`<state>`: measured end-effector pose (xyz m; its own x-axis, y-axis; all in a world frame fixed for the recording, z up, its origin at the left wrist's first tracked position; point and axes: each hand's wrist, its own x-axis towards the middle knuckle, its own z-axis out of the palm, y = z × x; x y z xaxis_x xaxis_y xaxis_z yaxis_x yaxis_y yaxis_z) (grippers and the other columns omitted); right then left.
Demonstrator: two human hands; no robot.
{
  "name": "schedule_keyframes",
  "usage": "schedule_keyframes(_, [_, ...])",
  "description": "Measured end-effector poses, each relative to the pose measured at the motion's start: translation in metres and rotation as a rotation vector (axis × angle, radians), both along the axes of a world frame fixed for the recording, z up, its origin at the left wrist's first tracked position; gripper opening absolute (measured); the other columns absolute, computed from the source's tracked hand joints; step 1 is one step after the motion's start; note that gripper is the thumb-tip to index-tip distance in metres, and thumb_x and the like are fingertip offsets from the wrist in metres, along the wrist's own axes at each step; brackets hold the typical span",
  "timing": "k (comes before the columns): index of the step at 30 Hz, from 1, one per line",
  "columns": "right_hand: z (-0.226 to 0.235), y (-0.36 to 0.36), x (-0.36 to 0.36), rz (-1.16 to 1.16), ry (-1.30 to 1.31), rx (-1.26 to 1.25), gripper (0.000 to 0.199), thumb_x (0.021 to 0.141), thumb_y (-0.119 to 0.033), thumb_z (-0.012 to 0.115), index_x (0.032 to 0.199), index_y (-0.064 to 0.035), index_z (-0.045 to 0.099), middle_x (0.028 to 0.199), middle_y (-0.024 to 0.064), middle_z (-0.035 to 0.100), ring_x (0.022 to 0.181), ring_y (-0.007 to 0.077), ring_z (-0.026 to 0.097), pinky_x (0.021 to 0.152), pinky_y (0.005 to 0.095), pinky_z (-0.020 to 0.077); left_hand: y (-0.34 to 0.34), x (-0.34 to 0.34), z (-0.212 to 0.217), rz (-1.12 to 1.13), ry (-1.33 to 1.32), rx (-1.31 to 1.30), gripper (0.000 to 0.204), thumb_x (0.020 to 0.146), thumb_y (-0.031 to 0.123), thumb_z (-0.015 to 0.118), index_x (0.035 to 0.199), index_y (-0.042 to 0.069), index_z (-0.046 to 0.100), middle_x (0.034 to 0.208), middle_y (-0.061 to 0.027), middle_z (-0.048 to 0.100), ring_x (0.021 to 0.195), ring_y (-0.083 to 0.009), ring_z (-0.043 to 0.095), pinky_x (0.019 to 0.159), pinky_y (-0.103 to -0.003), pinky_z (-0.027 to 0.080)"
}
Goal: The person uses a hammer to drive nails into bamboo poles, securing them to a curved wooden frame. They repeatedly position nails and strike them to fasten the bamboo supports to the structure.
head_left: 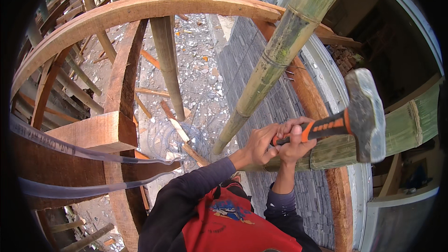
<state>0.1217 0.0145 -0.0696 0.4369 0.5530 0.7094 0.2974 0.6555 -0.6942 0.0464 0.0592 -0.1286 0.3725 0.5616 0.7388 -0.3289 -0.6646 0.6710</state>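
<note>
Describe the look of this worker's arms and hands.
The left hand and right hand are bare, with no gloves. The left sleeve and right sleeve are long and dark: black higher up, a dark bluish grey along the forearms. Both sleeves stop short of the hands, leaving the wrists uncovered.

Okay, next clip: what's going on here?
A person's right hand holds a grey metal hammer with a black-and-orange handle; the left hand sits beside it near the handle's end, its exact grip unclear. The hammer head points right. A thick, green, crosswise bamboo pole passes beneath the hands; a slanting green bamboo pole rises ahead, beside a grey stone-patterned wall.
</note>
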Motion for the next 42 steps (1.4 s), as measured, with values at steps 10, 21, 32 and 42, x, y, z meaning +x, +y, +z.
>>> schedule_keyframes(10, [0.024, 0.037, -0.014, -0.013, 0.060, 0.338, 0.020, 0.090, -0.016, 0.046, 0.079, -0.0039, 0.034, 0.057, 0.0066, 0.042, 0.044, 0.0128, 0.040, 0.041, 0.0278, 0.0387, 0.046, -0.014, 0.057, 0.128, 0.194, 0.283, 0.034, 0.058, 0.015, 0.065, 0.087, 0.002, 0.054, 0.073, -0.0117, 0.055, 0.069, -0.0334, 0.057, 0.053, -0.039, 0.044])
schedule_keyframes(21, [0.008, 0.037, -0.002, 0.047, 0.228, -0.385, 0.010, 0.083, -0.004, 0.056, 0.083, -0.0009, 0.047, 0.060, 0.0047, 0.049, 0.044, 0.0091, 0.046, 0.039, 0.0249, 0.0375, 0.014, -0.003, 0.008, 0.130, 0.421, -0.229, 0.034, 0.065, 0.013, 0.067, 0.093, -0.002, 0.055, 0.073, -0.0220, 0.061, 0.071, -0.0399, 0.061, 0.061, -0.040, 0.048])
schedule_keyframes(32, [0.067, 0.010, -0.009, 0.203, 0.272, -0.161, 0.012, 0.085, -0.009, 0.057, 0.087, 0.0011, 0.050, 0.056, 0.0010, 0.048, 0.041, 0.0061, 0.046, 0.038, 0.0212, 0.0348, 0.018, -0.019, 0.069, -0.315, 0.280, -0.137, 0.026, 0.063, 0.015, 0.070, 0.073, -0.002, 0.053, 0.058, -0.0088, 0.053, 0.050, -0.0201, 0.056, 0.049, -0.035, 0.042])
schedule_keyframes(42, [0.048, 0.051, -0.007, 0.099, 0.862, 0.178, 0.018, 0.082, -0.003, 0.048, 0.099, -0.0018, 0.042, 0.062, 0.0036, 0.042, 0.044, 0.0121, 0.045, 0.039, 0.0267, 0.0398, 0.055, -0.024, 0.110, 0.033, 0.839, 0.141, 0.026, 0.067, 0.019, 0.065, 0.084, 0.001, 0.059, 0.063, -0.0176, 0.060, 0.063, -0.0354, 0.061, 0.060, -0.041, 0.047])
